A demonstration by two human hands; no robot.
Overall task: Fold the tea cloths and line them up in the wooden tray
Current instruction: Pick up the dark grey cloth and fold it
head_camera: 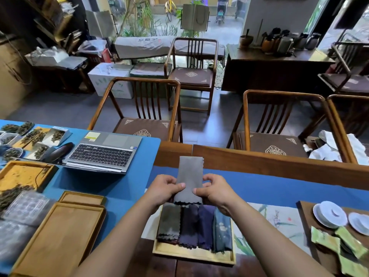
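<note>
A grey cloth point(190, 179) is pinched at its near end by the left hand point(164, 188) and right hand point(214, 189), thumbs on top, fingers curled beneath. It is held upright, folded long, above the wooden tray point(193, 254), where four folded cloths point(194, 226) are lined up. Folding seems mid-step; another fold is likely needed, then placement beside the row.

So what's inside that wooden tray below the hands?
The wooden tray holds four folded cloths side by side: grey, two dark blue, one teal with flowers. Their far ends and the tray's far edge are hidden behind the held grey cloth.
</note>
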